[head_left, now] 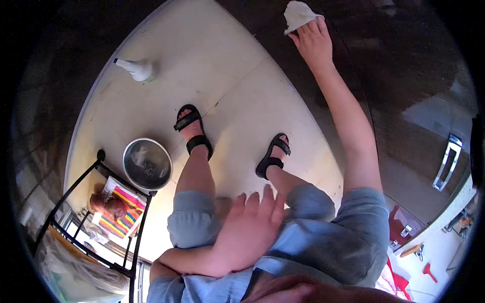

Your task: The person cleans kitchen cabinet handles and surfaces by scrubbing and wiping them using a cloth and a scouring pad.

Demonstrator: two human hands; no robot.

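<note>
My right hand [314,43] is stretched out at the top right, its fingers on a white cloth [299,16] that lies against a dark, glossy surface [384,55]. Close to my body, my left hand [251,222] hangs in front of my shirt with its fingers extended and nothing in it. Below it are my knees and my feet in black sandals [189,121] on the pale floor [227,65].
A white spray bottle [139,69] and a metal bowl [147,164] holding some water stand on the floor at the left. Nearby is a black metal rack [76,189] with a striped colourful item [121,207]. A chrome handle [447,161] and a red tool [429,272] are at the right.
</note>
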